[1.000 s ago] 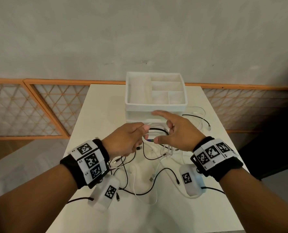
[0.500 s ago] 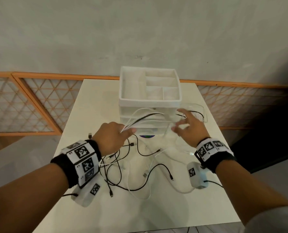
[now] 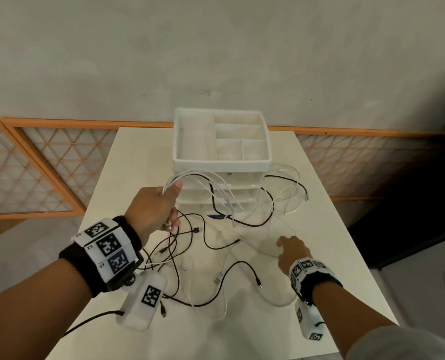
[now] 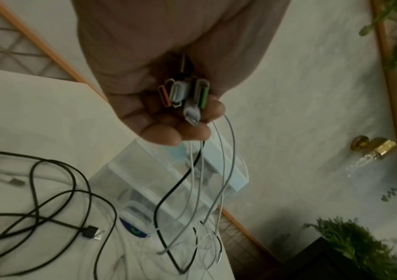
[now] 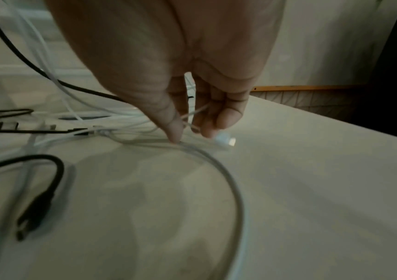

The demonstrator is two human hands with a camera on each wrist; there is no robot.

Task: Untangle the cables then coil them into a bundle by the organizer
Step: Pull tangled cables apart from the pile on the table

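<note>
My left hand [image 3: 161, 206] is raised in front of the white organizer [image 3: 221, 164] and grips a bunch of white cables [image 3: 216, 183] plus one black one. In the left wrist view, several plugs [image 4: 185, 94] stick out of the fist and the cables [image 4: 202, 180] hang down to the table. My right hand [image 3: 291, 249] is low on the table at the right. In the right wrist view its thumb [image 5: 176, 132] and fingertips pinch a thin white cable [image 5: 219, 166] next to its white plug [image 5: 225, 141]. Loose black cables [image 3: 242, 262] lie tangled between the hands.
The white table [image 3: 333, 242] ends close behind the organizer and to the right of my right hand. An orange lattice railing [image 3: 34, 178] runs behind it below a grey wall. A black plug [image 5: 34, 212] lies near my right wrist. The organizer's clear drawers [image 4: 144, 181] face me.
The hands have parted. My right hand left the loops by the organizer and came down to the table at the right. My left hand keeps the bunch and has risen a little.
</note>
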